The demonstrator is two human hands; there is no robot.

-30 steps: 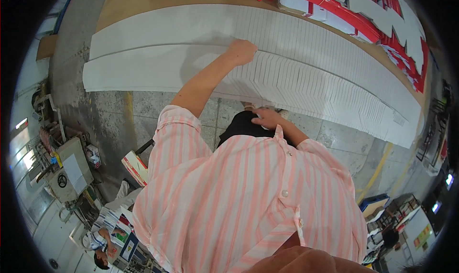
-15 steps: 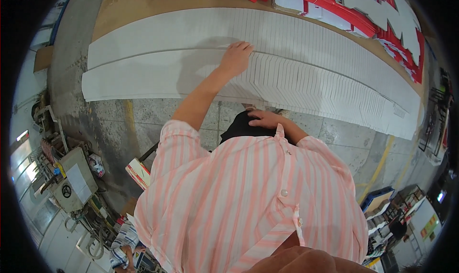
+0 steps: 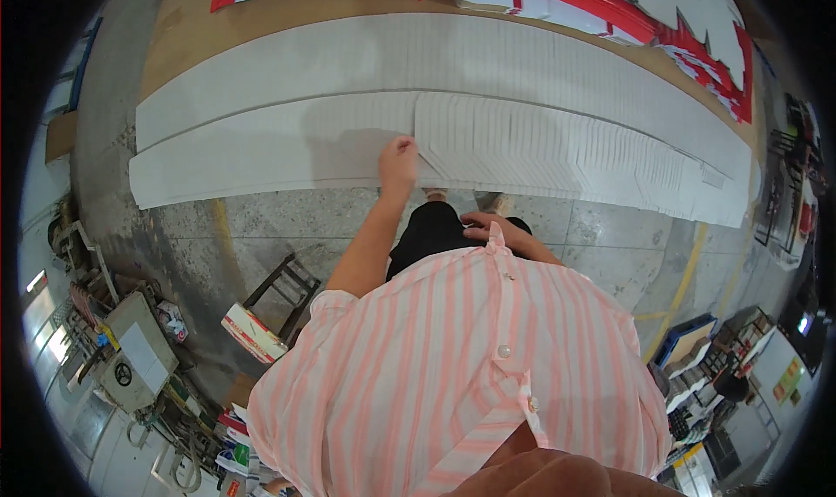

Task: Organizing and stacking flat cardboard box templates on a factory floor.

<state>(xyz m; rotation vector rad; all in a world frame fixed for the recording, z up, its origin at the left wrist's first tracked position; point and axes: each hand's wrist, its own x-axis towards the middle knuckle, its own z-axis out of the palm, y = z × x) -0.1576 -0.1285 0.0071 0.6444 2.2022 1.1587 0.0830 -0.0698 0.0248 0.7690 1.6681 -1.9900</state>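
Note:
Two long rows of overlapping white card sheets curve across the table, a far row (image 3: 261,70) and a near row (image 3: 514,140). My left hand (image 3: 399,164) is over the near row, its fingers curled together beside the upright edge of a sheet. Whether that edge is between the fingertips is hidden. To the right of this hand, the near row shows closely stepped sheet edges; to its left, the white surface is smooth. My right hand (image 3: 484,225) rests on the dark trousers (image 3: 427,231) at my lap, fingers spread and holding nothing.
Behind the rows, red and white printed card pieces (image 3: 697,57) lie stacked on the brown tabletop (image 3: 187,53). A dark stool frame (image 3: 292,292) with a red and white box (image 3: 252,332) stands at my left. A grey machine (image 3: 135,349) is farther left.
My left hand has moved left and toward me, from the line between the rows onto the near row. A sheet edge now shows beside it. My right hand stays on my lap.

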